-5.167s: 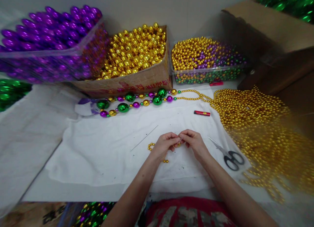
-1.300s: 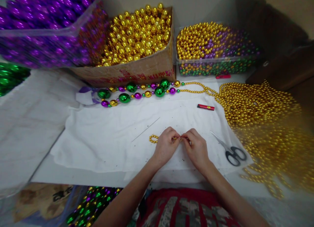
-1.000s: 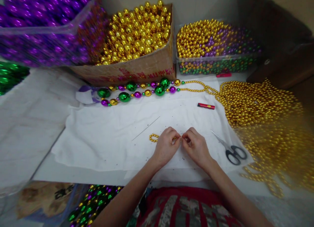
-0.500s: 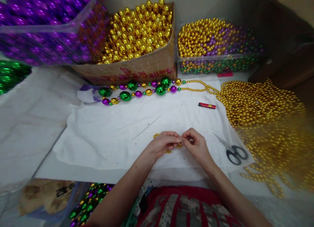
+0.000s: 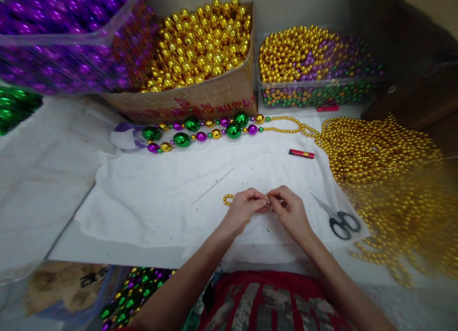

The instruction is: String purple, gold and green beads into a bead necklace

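Half a second ago, only a couple of beads of our gold bead strand [image 5: 227, 200] peeked out beside our left hand [image 5: 240, 211]; now we see a fuller loop there. It is shiny, round-beaded and partly hidden. The loop lies on the white cloth [image 5: 143, 202], just left of that hand; we pinch its end between left and right hand [image 5: 290, 209] fingertips, both nearly closed.

The bead strand [image 5: 224, 200] is gold, the cloth [image 5: 150, 192] white, the lighter [image 5: 301, 154] red and black.
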`<act>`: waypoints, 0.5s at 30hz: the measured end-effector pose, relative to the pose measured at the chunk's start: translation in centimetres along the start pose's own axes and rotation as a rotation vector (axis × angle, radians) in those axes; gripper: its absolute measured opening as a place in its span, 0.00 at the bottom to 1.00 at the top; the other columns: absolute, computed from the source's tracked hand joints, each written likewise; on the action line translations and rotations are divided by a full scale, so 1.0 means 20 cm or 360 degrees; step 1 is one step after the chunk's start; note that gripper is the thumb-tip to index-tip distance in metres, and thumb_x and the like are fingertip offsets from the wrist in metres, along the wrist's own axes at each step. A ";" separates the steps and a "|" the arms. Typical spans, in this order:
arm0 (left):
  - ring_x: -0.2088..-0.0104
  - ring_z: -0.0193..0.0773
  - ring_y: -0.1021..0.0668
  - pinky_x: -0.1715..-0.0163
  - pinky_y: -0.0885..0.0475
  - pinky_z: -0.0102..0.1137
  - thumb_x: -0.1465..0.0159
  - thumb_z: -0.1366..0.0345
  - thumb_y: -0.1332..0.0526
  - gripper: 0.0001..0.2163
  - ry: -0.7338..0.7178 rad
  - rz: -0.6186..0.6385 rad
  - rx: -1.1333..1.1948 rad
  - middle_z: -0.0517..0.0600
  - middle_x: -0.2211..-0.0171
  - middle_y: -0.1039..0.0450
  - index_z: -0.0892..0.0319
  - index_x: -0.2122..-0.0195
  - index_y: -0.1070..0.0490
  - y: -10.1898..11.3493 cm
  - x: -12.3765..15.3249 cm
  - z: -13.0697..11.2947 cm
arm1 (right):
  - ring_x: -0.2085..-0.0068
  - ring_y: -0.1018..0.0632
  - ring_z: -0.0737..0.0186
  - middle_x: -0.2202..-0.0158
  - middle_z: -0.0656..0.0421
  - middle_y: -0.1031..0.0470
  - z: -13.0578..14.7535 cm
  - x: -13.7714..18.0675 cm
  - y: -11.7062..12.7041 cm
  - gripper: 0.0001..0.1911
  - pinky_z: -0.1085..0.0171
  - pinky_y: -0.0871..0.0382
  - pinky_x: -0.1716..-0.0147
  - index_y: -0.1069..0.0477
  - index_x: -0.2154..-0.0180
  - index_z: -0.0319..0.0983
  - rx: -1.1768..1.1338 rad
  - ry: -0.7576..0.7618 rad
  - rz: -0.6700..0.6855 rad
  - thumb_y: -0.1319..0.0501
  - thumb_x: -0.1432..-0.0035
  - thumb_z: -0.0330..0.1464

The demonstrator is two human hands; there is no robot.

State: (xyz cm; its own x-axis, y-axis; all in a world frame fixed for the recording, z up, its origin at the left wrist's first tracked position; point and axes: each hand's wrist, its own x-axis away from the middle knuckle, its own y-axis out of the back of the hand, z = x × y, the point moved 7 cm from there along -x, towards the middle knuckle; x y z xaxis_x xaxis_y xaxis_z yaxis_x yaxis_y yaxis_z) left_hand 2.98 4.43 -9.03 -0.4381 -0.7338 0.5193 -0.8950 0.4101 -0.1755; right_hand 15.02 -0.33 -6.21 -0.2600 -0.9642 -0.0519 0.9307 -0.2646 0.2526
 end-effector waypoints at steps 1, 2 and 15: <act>0.75 0.30 0.25 0.68 0.29 0.27 0.52 0.67 0.32 0.07 -0.0040 -0.0014 -0.0038 0.46 0.77 0.27 0.64 0.75 0.28 0.00 0.00 -0.01 | 0.66 0.27 0.62 0.68 0.59 0.30 0.00 0.00 0.00 0.08 0.67 0.34 0.70 0.28 0.66 0.39 -0.0010 -0.0012 0.0013 0.45 0.42 0.26; 0.75 0.29 0.26 0.69 0.29 0.26 0.51 0.67 0.33 0.06 -0.0076 -0.0025 -0.0070 0.46 0.77 0.27 0.63 0.75 0.28 0.00 0.00 -0.01 | 0.66 0.27 0.62 0.68 0.59 0.30 -0.01 0.00 0.00 0.08 0.67 0.33 0.70 0.28 0.66 0.39 -0.0016 -0.0022 0.0024 0.46 0.41 0.26; 0.72 0.32 0.26 0.70 0.30 0.27 0.48 0.66 0.35 0.04 -0.0347 -0.0137 -0.0424 0.46 0.75 0.28 0.61 0.75 0.28 0.03 0.01 -0.07 | 0.63 0.28 0.59 0.65 0.58 0.31 0.00 0.04 0.00 0.04 0.65 0.35 0.70 0.29 0.65 0.40 0.0082 -0.0040 -0.0016 0.39 0.46 0.28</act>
State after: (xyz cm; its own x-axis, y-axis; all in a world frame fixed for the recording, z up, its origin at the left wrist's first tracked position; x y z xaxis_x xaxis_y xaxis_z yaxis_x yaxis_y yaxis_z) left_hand 2.51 5.24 -7.85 -0.3955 -0.8583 0.3270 -0.8886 0.4476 0.1001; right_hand 14.76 -1.14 -6.21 -0.2760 -0.9607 -0.0307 0.9138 -0.2722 0.3015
